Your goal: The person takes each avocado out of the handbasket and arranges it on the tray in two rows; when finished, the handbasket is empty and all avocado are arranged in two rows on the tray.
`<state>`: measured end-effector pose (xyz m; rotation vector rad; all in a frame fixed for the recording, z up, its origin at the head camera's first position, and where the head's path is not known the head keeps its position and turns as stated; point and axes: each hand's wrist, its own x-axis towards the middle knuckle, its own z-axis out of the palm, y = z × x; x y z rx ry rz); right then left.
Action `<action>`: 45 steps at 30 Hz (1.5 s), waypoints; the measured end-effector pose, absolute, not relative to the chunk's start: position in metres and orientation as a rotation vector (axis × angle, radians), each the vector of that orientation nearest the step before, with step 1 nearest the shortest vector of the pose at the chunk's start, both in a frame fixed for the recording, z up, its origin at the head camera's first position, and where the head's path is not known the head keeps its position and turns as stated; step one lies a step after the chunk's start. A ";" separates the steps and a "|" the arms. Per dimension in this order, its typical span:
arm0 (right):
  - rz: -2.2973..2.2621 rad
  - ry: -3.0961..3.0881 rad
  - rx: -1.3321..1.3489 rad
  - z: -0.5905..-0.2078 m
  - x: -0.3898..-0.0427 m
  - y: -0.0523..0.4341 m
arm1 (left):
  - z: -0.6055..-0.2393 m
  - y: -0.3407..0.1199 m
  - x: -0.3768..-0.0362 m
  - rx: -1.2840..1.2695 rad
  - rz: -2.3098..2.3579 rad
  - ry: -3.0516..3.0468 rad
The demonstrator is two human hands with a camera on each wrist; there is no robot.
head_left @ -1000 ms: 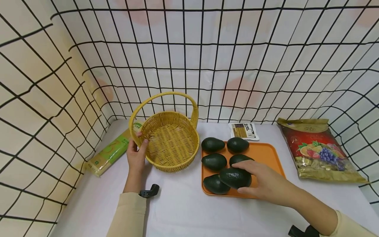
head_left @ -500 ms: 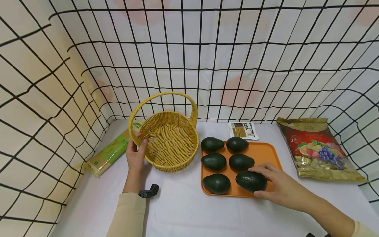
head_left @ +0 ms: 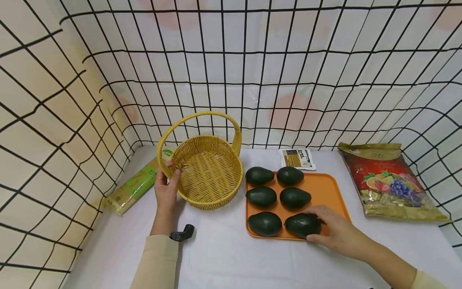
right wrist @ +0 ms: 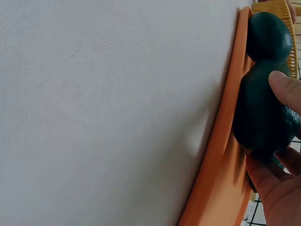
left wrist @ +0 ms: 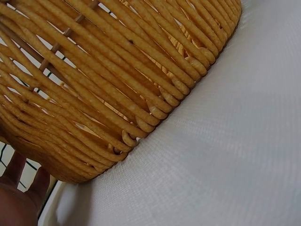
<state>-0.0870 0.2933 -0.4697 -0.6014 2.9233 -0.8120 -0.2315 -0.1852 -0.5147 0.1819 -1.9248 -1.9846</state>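
Note:
My left hand (head_left: pixel 167 190) grips a yellow woven basket (head_left: pixel 208 202) where its tall handle meets the left rim, the thumb lying inside. Nothing lies in the basket. In the left wrist view the basket's woven side (left wrist: pixel 117 70) fills the upper left, above the white cloth. Dark green avocados stand in two columns of three on the left part of an orange tray (head_left: pixel 326 190). Thumb and fingers of my right hand (head_left: pixel 337 233) hold the front right avocado (head_left: pixel 302 225) from its right end. The right wrist view shows this avocado (right wrist: pixel 263 110) low over the tray, beside another avocado (right wrist: pixel 269 37).
A green and tan packet (head_left: pixel 135 186) lies left of the basket, partly behind my left hand. Behind the tray is a small white sachet (head_left: pixel 297 159). To the right lies a red and gold fruit-print bag (head_left: pixel 391 184). Black wire grid (head_left: pixel 245 52) encloses the back and sides.
My right hand has carried the avocado rightward, then lowered it into the front right spot beside its neighbour. The left hand and the basket have stayed in place.

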 end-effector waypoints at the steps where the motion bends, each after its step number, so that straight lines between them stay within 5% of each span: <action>1: -0.821 2.917 -0.599 -0.471 -0.087 0.293 | -0.515 -0.185 -0.232 0.180 -1.983 -1.924; 45: -0.859 2.846 -0.554 -0.467 -0.092 0.292 | -0.515 -0.185 -0.232 0.179 -1.978 -1.937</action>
